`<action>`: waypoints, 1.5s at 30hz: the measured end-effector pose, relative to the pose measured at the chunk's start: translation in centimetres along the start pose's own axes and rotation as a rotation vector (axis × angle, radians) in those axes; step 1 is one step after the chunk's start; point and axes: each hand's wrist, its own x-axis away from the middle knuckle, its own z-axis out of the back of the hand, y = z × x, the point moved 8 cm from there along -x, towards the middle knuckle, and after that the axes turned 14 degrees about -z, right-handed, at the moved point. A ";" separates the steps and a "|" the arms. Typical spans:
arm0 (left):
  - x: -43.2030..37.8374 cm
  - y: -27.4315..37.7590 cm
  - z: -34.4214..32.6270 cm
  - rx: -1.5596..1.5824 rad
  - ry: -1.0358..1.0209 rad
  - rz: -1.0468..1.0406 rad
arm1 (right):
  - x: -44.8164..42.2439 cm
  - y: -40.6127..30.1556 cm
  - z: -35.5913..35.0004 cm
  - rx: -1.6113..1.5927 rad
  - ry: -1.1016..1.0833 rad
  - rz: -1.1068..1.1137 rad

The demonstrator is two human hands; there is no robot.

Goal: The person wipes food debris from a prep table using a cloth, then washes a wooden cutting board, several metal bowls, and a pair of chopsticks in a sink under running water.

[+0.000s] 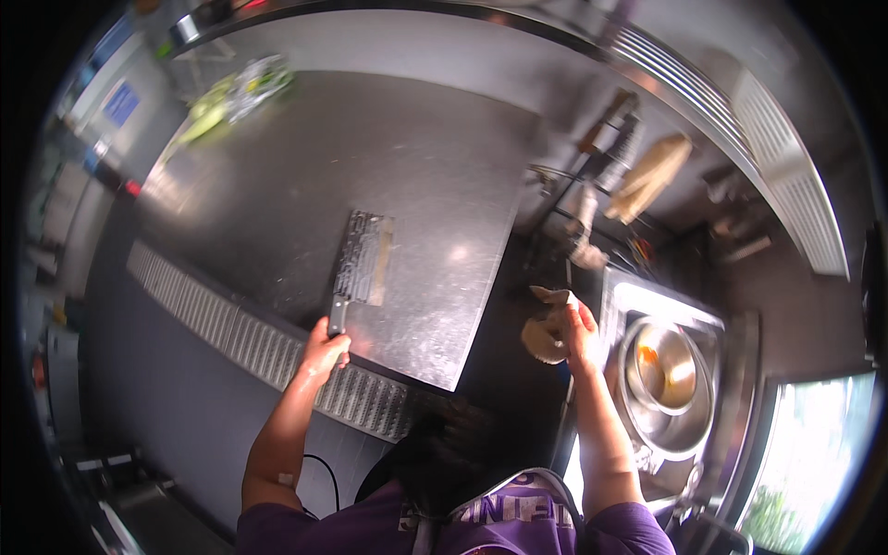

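Note:
My left hand [326, 352] grips the dark riveted handle of a cleaver [362, 260], whose broad blade with a wet or smeared face lies over the steel table [430, 173]. Whether the blade touches the tabletop cannot be told. Off the table's right edge, my right hand [581, 333] is closed on a pale beige cloth [548, 333], which hangs crumpled from the fingers beside the sink.
To the right, steel bowls [662, 368] sit nested in a sink [704, 316]. Cloths [649, 177] hang on a rack beyond the table. Green vegetables [211, 111] and a clear plastic bag [260, 87] lie at the far left corner. A perforated metal strip [236, 336] runs below the table's near edge.

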 end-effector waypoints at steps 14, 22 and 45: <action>2.0 13.2 -28.5 -1.585 -0.927 -0.795 | 50.1 8.2 33.2 -0.297 1.032 0.140; 34.6 0.4 -60.9 -0.724 -1.778 -0.725 | 59.8 10.8 47.7 -0.326 1.414 0.314; 61.4 -10.0 -63.3 -0.072 -1.820 0.619 | 58.0 27.2 57.6 -0.192 1.520 -0.018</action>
